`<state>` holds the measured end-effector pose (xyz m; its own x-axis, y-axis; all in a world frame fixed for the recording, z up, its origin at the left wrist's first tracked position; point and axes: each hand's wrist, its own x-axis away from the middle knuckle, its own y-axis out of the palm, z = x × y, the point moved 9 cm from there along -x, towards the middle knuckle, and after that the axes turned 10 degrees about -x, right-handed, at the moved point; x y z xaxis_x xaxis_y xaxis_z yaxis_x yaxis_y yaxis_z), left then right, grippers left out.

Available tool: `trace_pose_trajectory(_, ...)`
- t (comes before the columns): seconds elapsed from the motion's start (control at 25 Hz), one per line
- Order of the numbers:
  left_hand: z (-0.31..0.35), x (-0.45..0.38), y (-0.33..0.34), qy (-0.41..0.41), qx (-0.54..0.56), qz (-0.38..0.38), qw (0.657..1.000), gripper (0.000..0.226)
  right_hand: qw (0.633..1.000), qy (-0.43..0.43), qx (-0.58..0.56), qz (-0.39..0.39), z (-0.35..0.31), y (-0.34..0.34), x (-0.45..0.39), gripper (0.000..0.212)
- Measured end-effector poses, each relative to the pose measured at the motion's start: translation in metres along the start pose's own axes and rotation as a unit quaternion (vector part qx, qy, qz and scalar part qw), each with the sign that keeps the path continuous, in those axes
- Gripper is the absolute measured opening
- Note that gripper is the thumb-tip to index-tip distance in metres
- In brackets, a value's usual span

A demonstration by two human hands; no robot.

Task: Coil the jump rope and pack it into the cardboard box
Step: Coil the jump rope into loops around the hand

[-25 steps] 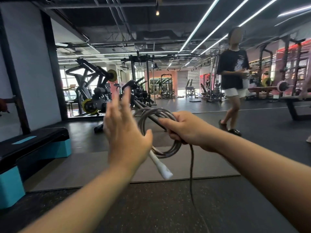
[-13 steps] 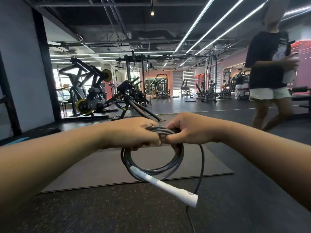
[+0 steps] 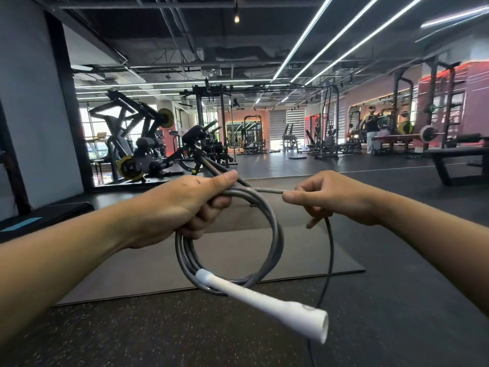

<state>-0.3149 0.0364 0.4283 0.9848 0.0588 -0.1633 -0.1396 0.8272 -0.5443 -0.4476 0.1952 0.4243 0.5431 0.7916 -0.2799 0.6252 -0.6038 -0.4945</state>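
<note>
My left hand (image 3: 190, 205) grips the top of a coil of grey jump rope (image 3: 275, 234), several loops hanging below the fist. A white handle (image 3: 264, 303) sticks out from the coil's bottom toward the lower right. My right hand (image 3: 320, 197) pinches a loose strand of the same rope, stretched nearly level between both hands. From the right hand the rope's free part (image 3: 329, 260) drops down and leaves the view at the bottom. No cardboard box is in sight.
A grey floor mat (image 3: 158, 266) lies under the hands on speckled black flooring. A black and teal step platform (image 3: 39, 218) sits at the left. Weight machines (image 3: 137, 144) and a bench (image 3: 455, 157) stand behind. A person (image 3: 371, 131) stands far off at the right.
The coil passed from my right hand to my left hand, which was open a second ago. My right hand has slid right along the rope. The nearby passer-by has left the view.
</note>
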Motion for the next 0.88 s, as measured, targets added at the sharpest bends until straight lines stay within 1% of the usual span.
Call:
trace_pose_trajectory(0.04,0.003,0.001,-0.007,0.009,0.048,0.022,0.999,0.05,1.0,0.01,-0.016,0.015,0.01,-0.006,0.001,0.049)
trace_pose_trajectory(0.12,0.006,0.002,-0.028,0.027,0.125,0.089,0.988,0.049,0.998,0.037,-0.043,0.042,0.028,-0.017,0.008,0.053)
trace_pose_trajectory(0.2,0.0,0.003,-0.049,0.041,0.203,0.173,0.963,0.049,0.995,0.057,-0.066,0.055,0.041,-0.021,0.012,0.054)
trace_pose_trajectory(0.24,-0.005,0.003,-0.056,0.048,0.257,0.217,0.94,0.049,0.994,0.059,-0.085,0.048,0.042,-0.016,0.011,0.05)
trace_pose_trajectory(0.28,-0.011,0.002,-0.059,0.054,0.321,0.258,0.909,0.049,0.991,0.052,-0.117,0.038,0.04,-0.007,0.007,0.045)
trace_pose_trajectory(0.36,-0.021,0.001,-0.055,0.062,0.446,0.338,0.826,0.05,0.978,0.017,-0.207,0.027,0.026,0.021,-0.003,0.035)
trace_pose_trajectory(0.4,-0.025,-0.001,-0.049,0.066,0.493,0.37,0.784,0.05,0.966,-0.004,-0.257,0.023,0.016,0.037,-0.009,0.041)
trace_pose_trajectory(0.44,-0.027,-0.002,-0.04,0.066,0.525,0.394,0.751,0.05,0.952,-0.022,-0.304,0.021,0.006,0.053,-0.016,0.045)
trace_pose_trajectory(0.48,-0.03,-0.003,-0.029,0.063,0.544,0.41,0.729,0.05,0.94,-0.045,-0.337,0.02,-0.004,0.067,-0.023,0.043)
trace_pose_trajectory(0.52,-0.032,-0.006,-0.017,0.06,0.553,0.417,0.719,0.049,0.931,-0.065,-0.359,0.029,-0.014,0.079,-0.028,0.04)
trace_pose_trajectory(0.6,-0.039,-0.01,0.005,0.043,0.553,0.422,0.717,0.045,0.916,-0.093,-0.384,0.064,-0.026,0.091,-0.037,0.034)
trace_pose_trajectory(0.68,-0.052,-0.009,0.018,0.0,0.529,0.438,0.726,0.043,0.92,-0.095,-0.367,0.104,-0.029,0.093,-0.039,0.023)
trace_pose_trajectory(0.72,-0.06,-0.009,0.021,-0.022,0.515,0.44,0.735,0.044,0.927,-0.091,-0.348,0.109,-0.03,0.092,-0.038,0.024)
trace_pose_trajectory(0.8,-0.073,-0.008,0.028,-0.069,0.478,0.417,0.77,0.042,0.944,-0.087,-0.3,0.106,-0.03,0.09,-0.035,0.032)
trace_pose_trajectory(0.88,-0.087,-0.002,0.032,-0.133,0.377,0.406,0.822,0.032,0.961,-0.099,-0.237,0.103,-0.032,0.081,-0.034,0.04)
